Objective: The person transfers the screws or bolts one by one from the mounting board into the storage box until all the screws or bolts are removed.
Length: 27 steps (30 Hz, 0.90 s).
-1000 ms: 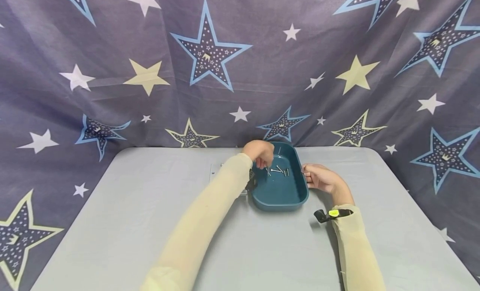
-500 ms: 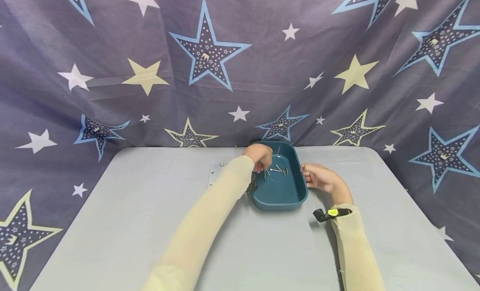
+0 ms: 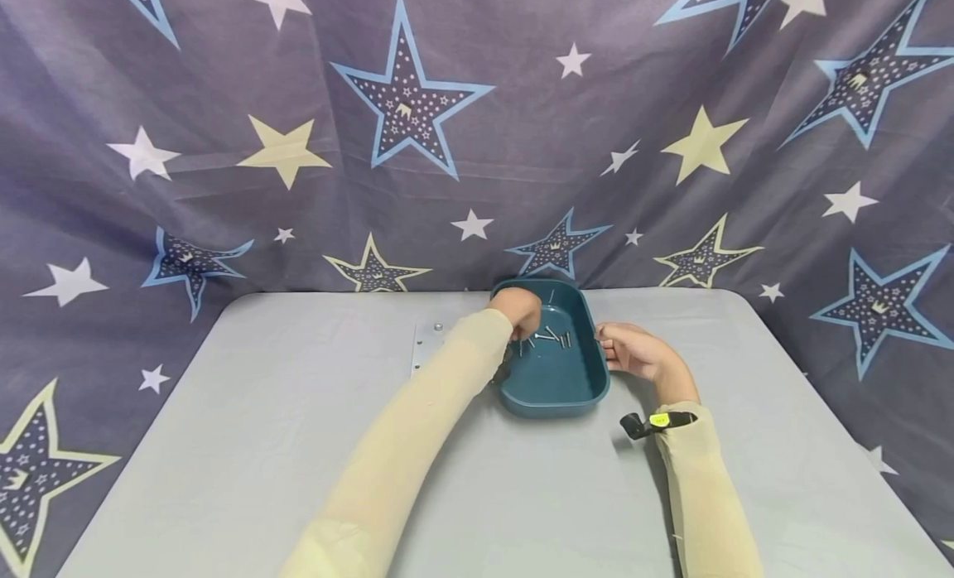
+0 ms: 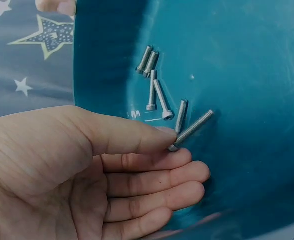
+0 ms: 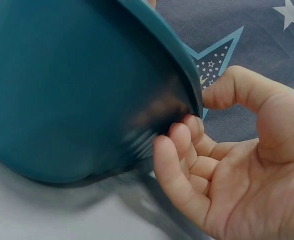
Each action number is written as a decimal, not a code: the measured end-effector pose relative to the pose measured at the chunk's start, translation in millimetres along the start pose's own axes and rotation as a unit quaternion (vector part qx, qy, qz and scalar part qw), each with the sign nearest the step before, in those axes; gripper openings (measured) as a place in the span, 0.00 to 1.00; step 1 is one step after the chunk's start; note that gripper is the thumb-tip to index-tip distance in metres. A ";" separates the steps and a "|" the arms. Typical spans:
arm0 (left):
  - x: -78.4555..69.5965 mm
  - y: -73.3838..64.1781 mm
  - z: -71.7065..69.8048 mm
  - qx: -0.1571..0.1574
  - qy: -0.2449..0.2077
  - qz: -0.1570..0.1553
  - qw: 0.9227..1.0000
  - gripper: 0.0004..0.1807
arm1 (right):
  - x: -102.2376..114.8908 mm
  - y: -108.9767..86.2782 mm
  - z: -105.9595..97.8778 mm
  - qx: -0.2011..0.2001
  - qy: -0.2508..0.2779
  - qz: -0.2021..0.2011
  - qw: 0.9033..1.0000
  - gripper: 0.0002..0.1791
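Observation:
A teal rectangular tray [image 3: 555,387] stands at the back of the table, with several silver socket-head bolts [image 4: 159,100] lying loose in it. My left hand [image 3: 517,311] reaches into it over the left side. Its thumb and index finger pinch a bolt [image 4: 199,126] by the head end, shank pointing away; a second bolt [image 4: 182,112] lies right behind it. The other fingers are held loosely together below. At the tray's right side, my right hand [image 3: 633,350] grips the rim [image 5: 194,85], thumb outside the upper edge and fingertips against the wall.
A flat metal plate [image 3: 422,346] with holes and small fasteners lies left of the tray, partly hidden by my left forearm. The pale table [image 3: 298,396] ends at a dark curtain [image 3: 417,197] printed with stars.
My left hand has drawn slightly left within the tray, and the bolt at its fingertips has shifted left too. My right hand keeps its grip on the rim.

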<state>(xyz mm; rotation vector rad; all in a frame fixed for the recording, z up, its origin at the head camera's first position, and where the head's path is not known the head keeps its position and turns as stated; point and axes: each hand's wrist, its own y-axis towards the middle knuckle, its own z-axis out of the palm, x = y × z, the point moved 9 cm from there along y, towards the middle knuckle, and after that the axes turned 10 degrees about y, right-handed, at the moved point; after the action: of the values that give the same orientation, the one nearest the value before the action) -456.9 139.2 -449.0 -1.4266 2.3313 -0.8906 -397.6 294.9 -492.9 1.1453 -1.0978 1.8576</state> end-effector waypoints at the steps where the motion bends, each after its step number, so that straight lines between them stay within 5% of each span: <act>1: -0.2 1.2 -0.4 -0.003 0.009 -0.002 1.000 0.12 | 0.2 -0.3 -0.1 0.000 -0.002 0.000 1.000 0.15; 8: 1.4 8.2 0.5 -0.008 0.037 -0.010 0.999 0.11 | 0.4 0.7 -1.2 0.002 -0.006 0.003 1.000 0.14; 27: -5.4 5.0 3.9 -0.004 0.115 0.041 0.993 0.23 | -1.4 1.5 -3.7 -0.005 -0.011 0.005 1.000 0.12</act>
<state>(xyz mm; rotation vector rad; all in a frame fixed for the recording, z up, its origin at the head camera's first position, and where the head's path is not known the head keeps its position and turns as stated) -455.9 144.1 -455.6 -1.2813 2.5398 -1.0738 -399.7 297.5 -495.6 1.1588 -1.1261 1.8500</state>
